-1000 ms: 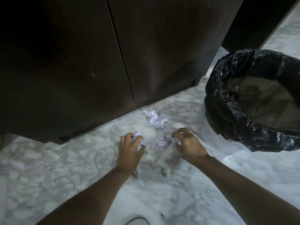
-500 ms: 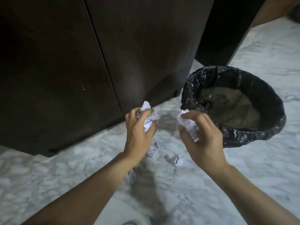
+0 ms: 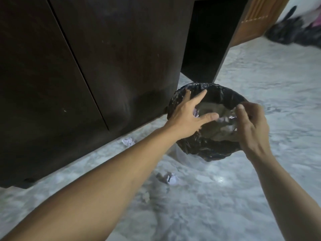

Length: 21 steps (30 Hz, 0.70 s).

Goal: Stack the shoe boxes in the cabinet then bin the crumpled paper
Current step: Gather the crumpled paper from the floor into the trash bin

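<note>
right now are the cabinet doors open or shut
Shut. Both dark cabinet doors sit flush, with only a thin seam between them. No shoe boxes are visible, so what is inside cannot be told.

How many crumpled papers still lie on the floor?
2 clearly: one paper ball beside the cabinet, another below the bin. The arms may hide others.

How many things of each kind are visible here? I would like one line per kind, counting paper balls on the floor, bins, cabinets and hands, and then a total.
Crumpled paper balls on the floor: 2, one by the cabinet, one near the left forearm
Bin with black bag: 1
Dark cabinet: 1
Hands: 2, left hand, right hand
Total: 6
More paper shows inside the bin, too blurred to count.
</note>
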### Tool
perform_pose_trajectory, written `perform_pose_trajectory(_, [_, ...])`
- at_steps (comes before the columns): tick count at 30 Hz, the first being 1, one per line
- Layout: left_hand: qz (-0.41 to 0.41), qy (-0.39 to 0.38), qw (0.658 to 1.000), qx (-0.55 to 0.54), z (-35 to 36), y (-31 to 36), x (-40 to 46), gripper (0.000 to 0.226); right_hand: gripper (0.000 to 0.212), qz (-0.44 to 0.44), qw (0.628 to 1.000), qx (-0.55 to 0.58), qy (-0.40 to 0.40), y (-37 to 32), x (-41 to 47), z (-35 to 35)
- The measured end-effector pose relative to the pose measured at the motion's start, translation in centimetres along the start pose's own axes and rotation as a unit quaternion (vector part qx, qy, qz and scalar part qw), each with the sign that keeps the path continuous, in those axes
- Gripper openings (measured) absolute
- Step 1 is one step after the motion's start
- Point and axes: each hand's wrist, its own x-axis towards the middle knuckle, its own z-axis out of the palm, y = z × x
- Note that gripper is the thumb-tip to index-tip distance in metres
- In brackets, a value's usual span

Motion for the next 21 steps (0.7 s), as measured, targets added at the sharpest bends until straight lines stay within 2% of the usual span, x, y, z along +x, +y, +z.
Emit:
perform_pose_trajectory(2, [0.003,0.023,1.0,-0.004,0.1,-0.4,-0.4,0.076,0.032,0.004,1.0,-0.006,-0.008,0.2,-0.2,-0.2])
perform_pose_trajectory(6, [0.031,0.147,0.988,-0.043,-0.3,-1.6,-2.3,0.063,0.026,-0.005,1.0,0.013,0.009,0.1,-0.8,0.2])
perform_pose_trajectory(8, [0.018,0.207,0.976,-0.062,-0.6,-3.5,-4.0,0.058,0.022,-0.05,0.998,0.026,0.036,-0.3,-2.1,0.7])
perform_pose_trajectory(10, [-0.027,0.234,0.97,-0.063,-0.6,-6.4,-6.4,0.059,0.019,-0.129,0.99,0.034,0.039,-0.9,-4.2,1.7])
perform_pose_trajectory(13, [-0.117,0.251,0.961,-0.02,-0.1,-11.7,-10.9,0.071,0.016,-0.231,0.97,0.06,-0.041,-1.3,-8.4,3.7])
perform_pose_trajectory(15, [-0.152,0.249,0.956,0.037,0.3,-15.2,-14.3,0.077,0.015,-0.254,0.958,0.074,-0.113,-0.6,-11.0,5.4])
perform_pose_trajectory(17, [-0.197,0.226,0.949,0.094,0.8,-18.2,-17.5,0.092,0.022,-0.235,0.952,0.041,-0.191,1.2,-12.8,7.3])
perform_pose_trajectory(19, [-0.211,0.2,0.943,0.159,1.4,-20.9,-20.2,0.106,0.039,-0.187,0.941,-0.061,-0.274,4.2,-13.8,9.2])
perform_pose_trajectory(21, [-0.219,0.174,0.941,0.191,2.0,-22.8,-22.0,0.113,0.061,-0.112,0.913,-0.177,-0.349,7.3,-14.3,10.7])
